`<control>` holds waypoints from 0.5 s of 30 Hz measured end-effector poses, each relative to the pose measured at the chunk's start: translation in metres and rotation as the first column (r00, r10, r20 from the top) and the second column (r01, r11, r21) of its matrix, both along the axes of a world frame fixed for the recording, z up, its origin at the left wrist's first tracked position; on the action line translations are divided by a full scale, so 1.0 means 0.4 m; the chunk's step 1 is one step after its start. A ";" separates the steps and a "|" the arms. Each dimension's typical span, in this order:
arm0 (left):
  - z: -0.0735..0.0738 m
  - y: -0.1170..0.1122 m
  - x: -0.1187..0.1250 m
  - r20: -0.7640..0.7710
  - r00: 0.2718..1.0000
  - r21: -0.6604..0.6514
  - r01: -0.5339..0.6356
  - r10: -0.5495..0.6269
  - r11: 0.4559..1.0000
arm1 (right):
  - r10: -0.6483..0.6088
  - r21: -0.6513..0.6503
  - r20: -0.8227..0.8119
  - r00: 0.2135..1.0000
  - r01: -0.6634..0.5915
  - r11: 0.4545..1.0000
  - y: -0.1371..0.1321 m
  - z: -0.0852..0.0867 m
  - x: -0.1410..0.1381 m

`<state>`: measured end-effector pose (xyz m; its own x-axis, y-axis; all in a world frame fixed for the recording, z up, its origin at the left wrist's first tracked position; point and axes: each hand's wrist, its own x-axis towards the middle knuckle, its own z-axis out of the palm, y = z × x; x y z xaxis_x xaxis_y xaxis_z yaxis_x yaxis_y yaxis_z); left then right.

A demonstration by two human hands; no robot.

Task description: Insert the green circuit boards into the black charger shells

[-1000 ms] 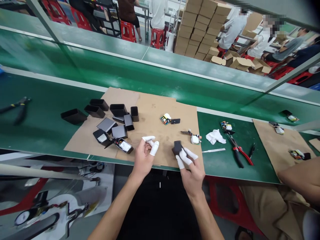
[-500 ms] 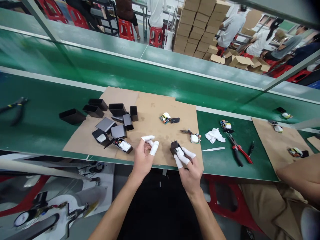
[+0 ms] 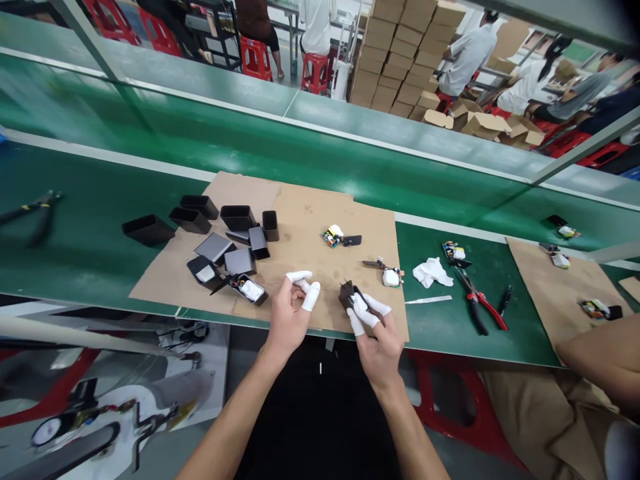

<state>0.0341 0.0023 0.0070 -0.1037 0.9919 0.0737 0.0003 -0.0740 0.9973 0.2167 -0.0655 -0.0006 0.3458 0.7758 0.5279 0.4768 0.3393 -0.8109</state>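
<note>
White finger cots cover fingertips on both hands. In my right hand (image 3: 377, 333) is a small black plastic housing (image 3: 347, 293), tilted, with something white in its opening; the fingers partly hide it. My left hand (image 3: 293, 313) hovers over the cardboard sheet (image 3: 305, 207), thumb and fingers apart, holding nothing. To its left lies a black housing with a white-wrapped circuit board (image 3: 250, 289) partly inside, beside several other black housings (image 3: 237, 217). Beyond my hands sits a circuit board with a black end piece (image 3: 333, 235); another white-covered circuit board (image 3: 392, 277) rests right of the held housing.
Right on the green bench lie red-handled pliers (image 3: 475, 300), a crumpled white cloth (image 3: 433, 272), a white strip (image 3: 429, 299) and another board (image 3: 455, 251). Far left are dark pliers (image 3: 43, 213). A neighbour's arm (image 3: 600, 353) rests at the right edge. Metal posts rise from the bench.
The whole view has shifted slightly. My right hand still holds the black housing, and my left hand stays apart from it, with almost no movement of either.
</note>
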 end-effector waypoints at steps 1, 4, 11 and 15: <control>0.000 0.000 0.000 -0.004 1.000 0.001 0.000 0.000 1.000 | -0.011 -0.018 -0.060 0.998 0.009 1.000 0.001 0.004 -0.003; 0.000 -0.001 -0.001 -0.014 1.000 0.002 0.000 0.000 1.000 | -0.052 -0.079 -0.236 0.970 0.034 0.996 -0.003 0.037 -0.014; 0.000 -0.001 -0.001 -0.023 1.000 0.003 0.010 -0.010 1.000 | -0.058 -0.241 -0.799 0.599 -0.230 0.943 -0.019 0.125 -0.033; 0.004 -0.001 -0.002 -0.021 1.000 0.003 0.009 -0.009 1.000 | -0.036 -0.224 -0.802 0.596 -0.245 0.943 -0.021 0.101 -0.027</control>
<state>0.0335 0.0021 0.0087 -0.0935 0.9925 0.0784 0.0209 -0.0768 0.9968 0.2059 -0.0740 0.0398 0.4200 0.8934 -0.1593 -0.4189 0.0351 -0.9073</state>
